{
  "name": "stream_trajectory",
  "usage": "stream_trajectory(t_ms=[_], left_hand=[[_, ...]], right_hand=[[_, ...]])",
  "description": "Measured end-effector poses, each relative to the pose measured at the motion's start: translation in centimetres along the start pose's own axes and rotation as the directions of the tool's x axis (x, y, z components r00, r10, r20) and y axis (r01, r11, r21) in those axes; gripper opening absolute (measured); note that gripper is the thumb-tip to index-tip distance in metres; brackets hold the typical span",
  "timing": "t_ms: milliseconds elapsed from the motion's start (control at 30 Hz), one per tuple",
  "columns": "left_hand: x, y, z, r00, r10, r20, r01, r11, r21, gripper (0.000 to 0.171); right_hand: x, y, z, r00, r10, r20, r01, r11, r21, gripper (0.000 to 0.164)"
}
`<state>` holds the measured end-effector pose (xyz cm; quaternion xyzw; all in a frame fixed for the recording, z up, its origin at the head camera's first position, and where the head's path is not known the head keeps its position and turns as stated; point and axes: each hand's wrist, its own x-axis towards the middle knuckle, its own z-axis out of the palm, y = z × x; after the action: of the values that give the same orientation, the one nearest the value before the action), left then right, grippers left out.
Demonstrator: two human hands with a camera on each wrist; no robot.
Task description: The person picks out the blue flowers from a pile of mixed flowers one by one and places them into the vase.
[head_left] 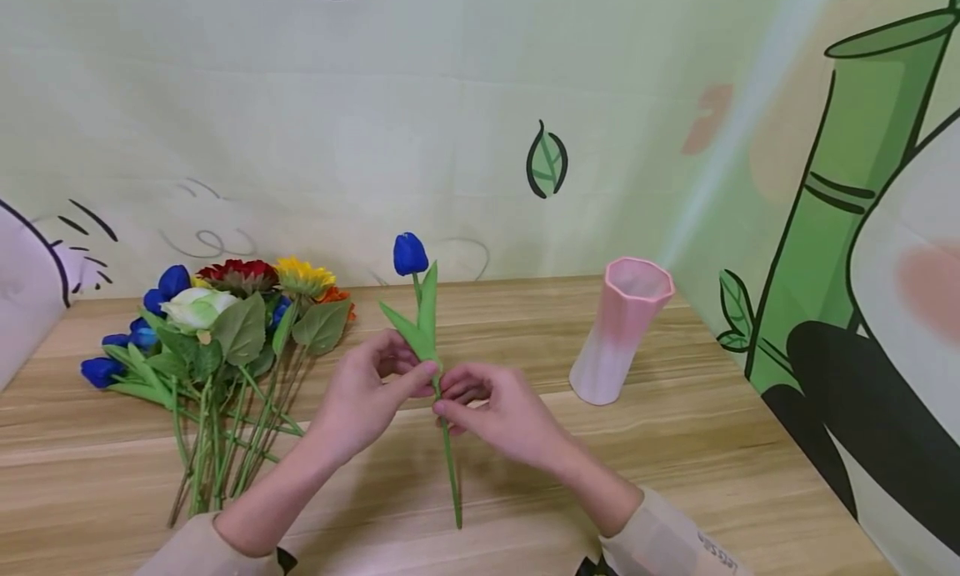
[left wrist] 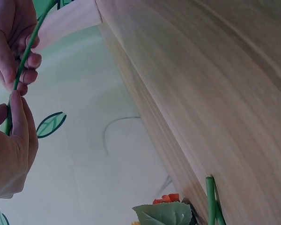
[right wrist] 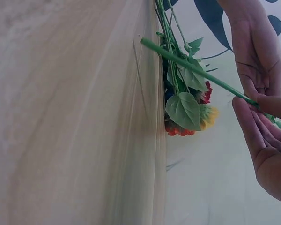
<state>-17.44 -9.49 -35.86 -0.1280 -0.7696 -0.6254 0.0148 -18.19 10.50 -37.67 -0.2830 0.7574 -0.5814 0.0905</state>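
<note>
A blue tulip (head_left: 410, 254) with green leaves and a long stem is held upright between both hands over the table. My left hand (head_left: 372, 388) pinches its stem just below the leaves, thumb in front. Right beneath, my right hand (head_left: 498, 409) pinches the same stem between thumb and fingers. The lower stem (head_left: 452, 476) hangs free below the hands. In the left wrist view the stem (left wrist: 27, 54) runs through the fingers of both hands. From the right wrist, the cut end of the stem (right wrist: 152, 45) points away from the hands.
A pile of flowers, including a white rose (head_left: 197, 309), a yellow sunflower (head_left: 303, 277) and several blue tulips, lies at the left of the wooden table (head_left: 517, 326). A pink and white vase (head_left: 621, 334) stands at the right. A printed cloth wall (head_left: 450, 126) rises behind.
</note>
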Motion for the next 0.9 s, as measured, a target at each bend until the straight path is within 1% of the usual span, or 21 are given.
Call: stream_trajectory(t_ms=[200,300,500,700,900], left_hand=[[-0.09,0.08,0.13,1.000,0.018,-0.017,-0.017,0.998,0.055,0.015],[-0.20,0.22,0.14,0.999,0.029,-0.016,-0.028,0.998,0.055,0.017],[-0.26,0.24,0.21,0.999,0.038,-0.003,-0.038,0.999,0.028,0.015],[-0.29,0.23,0.27,0.999,0.050,0.005,-0.050,0.997,0.052,0.015],[-0.33,0.31,0.14,0.999,0.037,0.009,-0.038,0.995,0.093,0.017]], right_hand=[[0.04,0.09,0.00,1.000,-0.013,-0.022,0.014,0.999,0.044,0.013],[0.01,0.05,-0.01,0.999,-0.019,-0.030,0.021,0.999,0.049,0.014],[0.04,-0.08,0.00,0.999,-0.031,-0.043,0.033,0.998,0.045,0.013],[-0.04,-0.32,-0.13,0.999,-0.018,-0.050,0.020,0.999,0.028,0.011],[-0.15,-0.56,-0.55,0.998,-0.008,-0.055,0.008,1.000,-0.002,0.011]])
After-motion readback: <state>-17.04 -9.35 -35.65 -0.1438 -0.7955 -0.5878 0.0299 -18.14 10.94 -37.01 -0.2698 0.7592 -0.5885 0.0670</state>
